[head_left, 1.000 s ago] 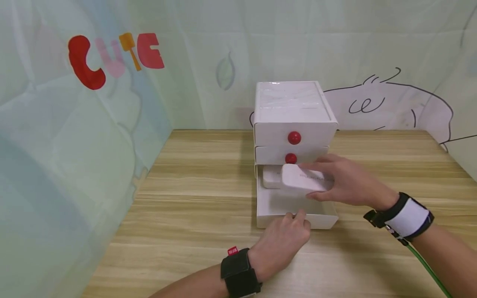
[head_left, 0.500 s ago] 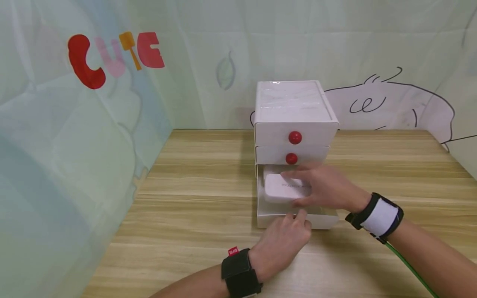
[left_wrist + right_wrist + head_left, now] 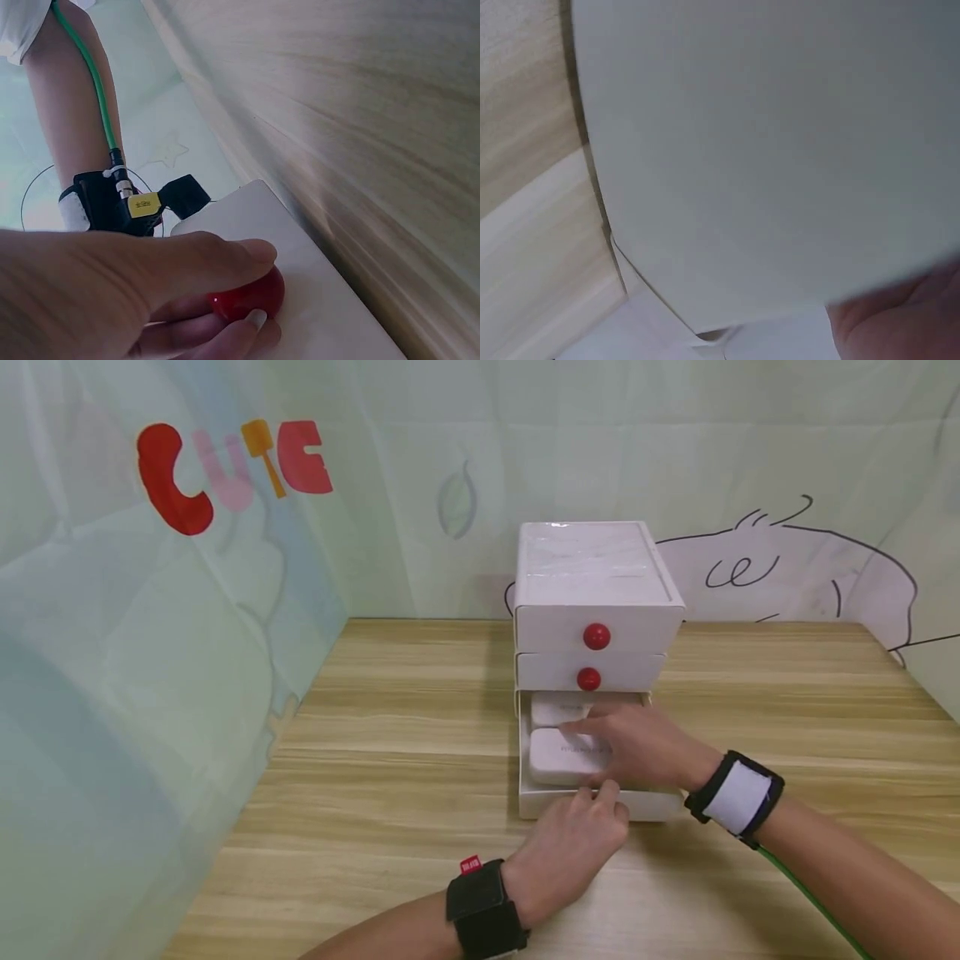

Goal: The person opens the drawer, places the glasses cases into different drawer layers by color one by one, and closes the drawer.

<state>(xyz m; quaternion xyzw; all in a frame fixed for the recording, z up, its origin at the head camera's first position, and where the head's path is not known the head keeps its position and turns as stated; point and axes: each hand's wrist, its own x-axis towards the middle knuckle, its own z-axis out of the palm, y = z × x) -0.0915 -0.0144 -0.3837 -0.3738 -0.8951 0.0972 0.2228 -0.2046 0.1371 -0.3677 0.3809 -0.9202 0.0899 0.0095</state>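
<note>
A white drawer unit stands on the table with its bottom drawer (image 3: 651, 807) pulled out. My left hand (image 3: 572, 852) is at the drawer's front; in the left wrist view, its thumb and fingers pinch the round red knob (image 3: 253, 298). Inside the drawer, my right hand (image 3: 643, 745) grips the right end of a white box (image 3: 558, 758) with rounded corners and faint lettering. Behind it lies a similar white box (image 3: 553, 708), partly covered by that hand. Most of the right wrist view is a pale drawer wall (image 3: 765, 165), hiding the fingers.
Two upper drawers are shut, each with a red knob (image 3: 596, 637). Clear tape covers the unit's top (image 3: 588, 564). Wood-grain table (image 3: 405, 735) surrounds it. A printed cloth (image 3: 390, 510) hangs behind and at the sides. A green cable (image 3: 806, 893) runs from the right wristband.
My right hand has moved left and down with the white box, from above the drawer to inside it, in front of the other box. The left hand has stayed at the knob.
</note>
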